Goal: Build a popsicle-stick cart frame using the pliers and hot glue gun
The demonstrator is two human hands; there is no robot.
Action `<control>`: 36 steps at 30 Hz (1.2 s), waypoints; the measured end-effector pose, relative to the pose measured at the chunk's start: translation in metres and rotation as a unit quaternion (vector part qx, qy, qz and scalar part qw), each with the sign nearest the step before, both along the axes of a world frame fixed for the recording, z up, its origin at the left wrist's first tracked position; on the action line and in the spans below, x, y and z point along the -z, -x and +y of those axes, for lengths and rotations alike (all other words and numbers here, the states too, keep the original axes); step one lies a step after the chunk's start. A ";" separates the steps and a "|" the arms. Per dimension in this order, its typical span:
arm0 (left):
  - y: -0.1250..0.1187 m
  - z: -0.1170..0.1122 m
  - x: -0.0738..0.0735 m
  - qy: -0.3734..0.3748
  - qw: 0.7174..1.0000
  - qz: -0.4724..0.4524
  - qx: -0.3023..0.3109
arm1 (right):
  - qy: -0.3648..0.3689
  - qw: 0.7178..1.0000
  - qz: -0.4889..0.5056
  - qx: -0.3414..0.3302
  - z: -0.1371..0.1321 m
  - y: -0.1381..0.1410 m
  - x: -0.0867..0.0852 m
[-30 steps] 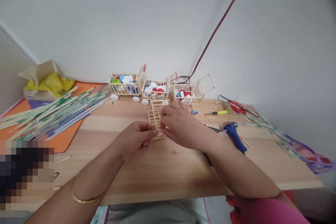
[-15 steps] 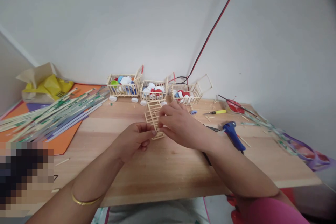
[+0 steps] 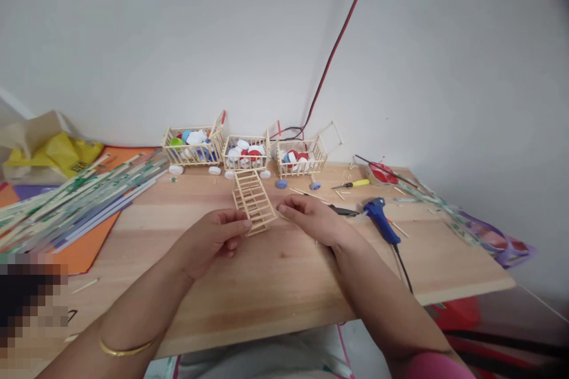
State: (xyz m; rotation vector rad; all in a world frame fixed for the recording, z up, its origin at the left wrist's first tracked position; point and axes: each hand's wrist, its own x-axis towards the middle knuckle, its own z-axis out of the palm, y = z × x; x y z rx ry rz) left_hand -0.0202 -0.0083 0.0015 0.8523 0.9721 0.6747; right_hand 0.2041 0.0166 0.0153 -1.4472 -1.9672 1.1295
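A small ladder-like frame of thin wooden sticks lies tilted over the wooden table. My left hand pinches its near corner between thumb and fingers. My right hand rests just right of the frame, fingers loosely curled and apart, holding nothing. Behind the frame stand three little stick carts, the left cart, the middle cart and the right cart, each filled with coloured bottle caps.
A blue glue gun with its cable lies right of my right hand, a yellow-handled screwdriver behind it. A heap of long sticks covers orange sheets at left. A yellow bag sits far left. A red-black wire runs up the wall.
My right hand has let go of the stick frame and drawn back to the right. The left hand keeps the frame, now lower and more tilted. The view shifted rightward.
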 end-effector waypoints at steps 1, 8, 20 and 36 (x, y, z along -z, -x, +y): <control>0.000 0.000 0.000 0.006 1.000 -0.008 0.000 | 0.033 0.999 0.031 -0.009 0.000 0.000 0.004; -0.002 -0.002 -0.003 0.040 0.998 -0.051 0.001 | 0.214 0.943 0.252 -0.045 0.002 0.006 0.018; -0.003 -0.002 -0.002 0.042 0.997 -0.056 -0.013 | 0.325 0.867 0.378 -0.024 -0.001 0.013 0.016; -0.004 -0.002 -0.002 0.056 0.995 -0.080 -0.010 | 0.103 0.972 0.193 -0.081 -0.008 0.007 0.010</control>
